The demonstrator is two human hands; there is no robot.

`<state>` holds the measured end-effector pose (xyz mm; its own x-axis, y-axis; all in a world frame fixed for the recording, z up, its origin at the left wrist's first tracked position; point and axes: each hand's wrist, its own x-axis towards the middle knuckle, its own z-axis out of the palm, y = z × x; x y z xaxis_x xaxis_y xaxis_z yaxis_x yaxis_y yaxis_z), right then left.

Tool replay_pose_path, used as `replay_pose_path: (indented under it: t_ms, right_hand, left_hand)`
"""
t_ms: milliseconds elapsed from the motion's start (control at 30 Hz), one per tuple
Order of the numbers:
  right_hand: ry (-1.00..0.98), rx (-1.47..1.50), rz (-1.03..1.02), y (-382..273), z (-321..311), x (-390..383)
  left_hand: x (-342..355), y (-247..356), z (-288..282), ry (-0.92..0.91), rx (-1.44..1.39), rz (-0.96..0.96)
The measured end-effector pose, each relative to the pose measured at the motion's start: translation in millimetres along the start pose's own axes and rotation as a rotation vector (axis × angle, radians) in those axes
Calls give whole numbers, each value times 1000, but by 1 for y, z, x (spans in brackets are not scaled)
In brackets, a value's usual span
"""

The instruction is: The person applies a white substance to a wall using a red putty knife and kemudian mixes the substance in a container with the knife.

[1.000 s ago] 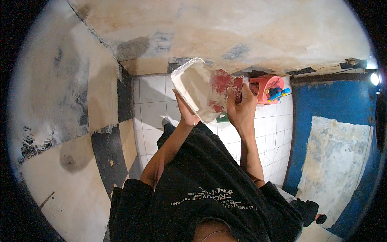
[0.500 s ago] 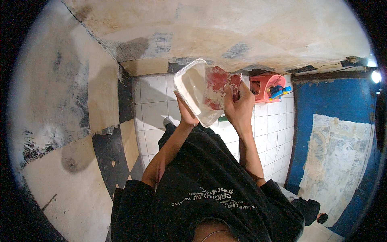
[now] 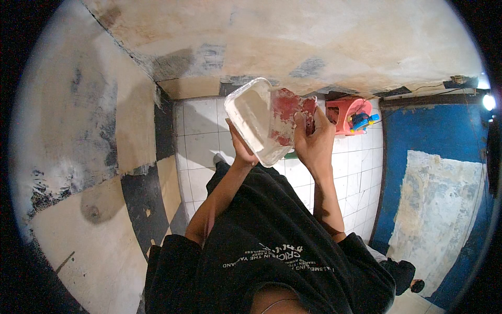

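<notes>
My left hand (image 3: 241, 146) is closed on the near left side of a white rectangular plastic tub (image 3: 234, 112), holding it tilted in front of me. Pale, creamy filler paste (image 3: 253, 112) coats the inside of the tub. In my right hand (image 3: 315, 138) is a red, flat plastic spreader (image 3: 287, 112), pinched with the thumb on top; the other fingers are partly hidden behind it. Dried and wet paste smears its face. The spreader's left edge lies over the right part of the tub; whether it touches the rim I cannot tell.
A wall (image 3: 314, 31) patched with beige filler rises ahead, and another patchy wall (image 3: 89, 152) stands at left. On the white tiled floor (image 3: 201, 152) stands a pink stool (image 3: 345, 112) carrying a blue and yellow object (image 3: 363, 121). A blue panel (image 3: 418, 123) is at right; a person (image 3: 400, 273) sits lower right.
The spreader and my right hand have shifted slightly right and down. The tub stays nearly in place in my left hand.
</notes>
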<state>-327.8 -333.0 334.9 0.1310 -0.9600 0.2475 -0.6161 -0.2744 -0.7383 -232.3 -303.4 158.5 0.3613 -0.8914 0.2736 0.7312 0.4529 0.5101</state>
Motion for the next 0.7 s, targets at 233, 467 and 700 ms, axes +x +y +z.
replay_pose_path:
  t_ms: [233,467,700]
  right_hand:
    - [6,-69,-22,10,4,5]
    - [36,22,-101,11,10,11]
    - [-84,-115,-200,21,-2,17]
  left_hand:
    - [9,16,16,144,-597,-423]
    - [9,4,-2,65,-599,-464]
    - [18,13,4,140,-502,-485]
